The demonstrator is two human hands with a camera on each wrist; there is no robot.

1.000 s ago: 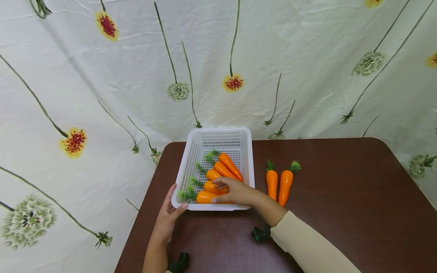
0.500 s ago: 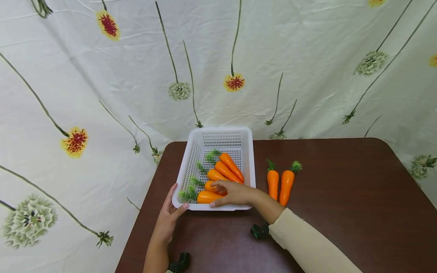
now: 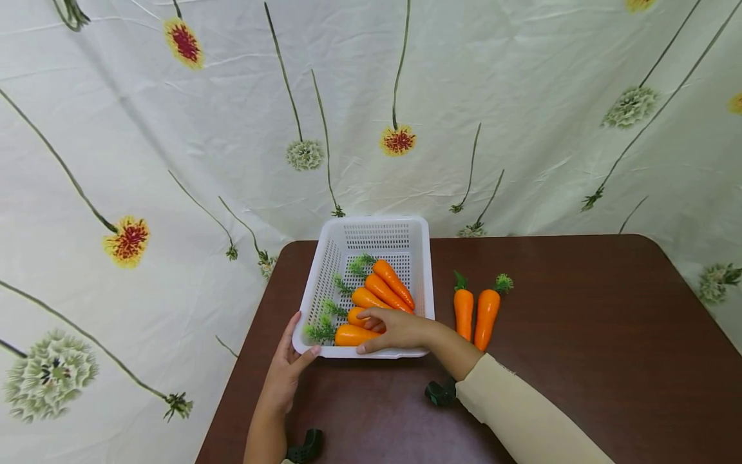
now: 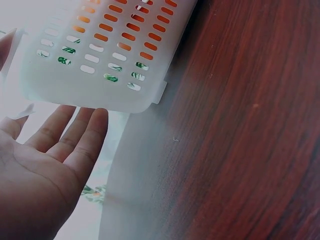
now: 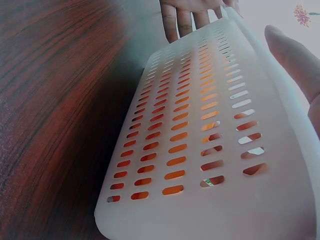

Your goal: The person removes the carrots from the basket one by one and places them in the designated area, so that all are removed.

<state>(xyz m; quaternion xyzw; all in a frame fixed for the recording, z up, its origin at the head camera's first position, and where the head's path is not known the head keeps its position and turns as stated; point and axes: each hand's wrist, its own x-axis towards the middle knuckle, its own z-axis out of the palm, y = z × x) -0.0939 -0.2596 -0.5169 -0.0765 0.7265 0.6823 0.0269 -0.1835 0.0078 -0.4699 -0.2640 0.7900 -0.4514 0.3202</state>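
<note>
A white perforated basket (image 3: 426, 270) stands on the table, with several orange carrots lying inside, their leafy tops to the left. My left hand (image 3: 281, 374) holds its near left corner, thumb on the rim; in the left wrist view the left hand's fingers (image 4: 92, 130) touch the end wall. My right hand (image 3: 400, 328) reaches over the near right part. Its fingers curl round the narrow end of the nearest carrot (image 3: 350, 335), thumb at the near rim. The palm hides that end. The right wrist view shows the right thumb (image 5: 295, 60) above the rim.
Two more carrots, a left one (image 3: 462, 312) and a right one (image 3: 485, 316), lie on the brown table (image 3: 580, 335) right of the basket. A flower-printed cloth (image 3: 522, 96) hangs behind the table.
My right hand has come slightly lower toward the near rim, its thumb now over that rim. The left hand keeps its hold. The basket and carrots show no clear movement.
</note>
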